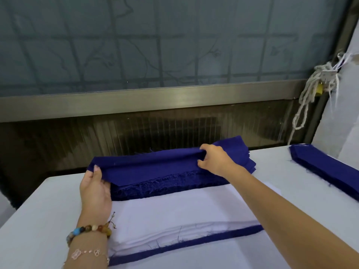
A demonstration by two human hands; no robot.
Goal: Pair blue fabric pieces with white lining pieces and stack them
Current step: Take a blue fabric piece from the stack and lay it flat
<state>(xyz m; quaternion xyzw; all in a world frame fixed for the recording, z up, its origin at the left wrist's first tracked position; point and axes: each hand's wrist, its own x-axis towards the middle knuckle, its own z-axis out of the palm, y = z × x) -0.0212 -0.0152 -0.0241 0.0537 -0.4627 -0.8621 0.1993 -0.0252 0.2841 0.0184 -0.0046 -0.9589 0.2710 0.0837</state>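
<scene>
The top blue piece (155, 167) is held raised off the blue stack (165, 188) at the far side of the tabletop (38, 230). Its left end is pinched between the thumb and fingers of the left hand (95, 189), and its far edge, right of the middle, is gripped by the curled fingers of the right hand (215, 160). The near edge of the piece sags onto the stack beneath.

Just in front of the stack, touching it, a pile of white lining (174, 214) is laid, and a blue strip (194, 243) shows beneath its near edge. A second blue pile (330, 171) is set well apart on the right.

Several risks can be judged from here. The stack's near edge is heavily frayed, so loose threads may catch and the piece below may be dragged along or the stack pulled askew. More than one layer may have been taken up by the right fingers, which cannot be told from this view; a pair would then be spoiled. With the grip uneven along its length, the piece may be laid down creased or skewed on the lining.
</scene>
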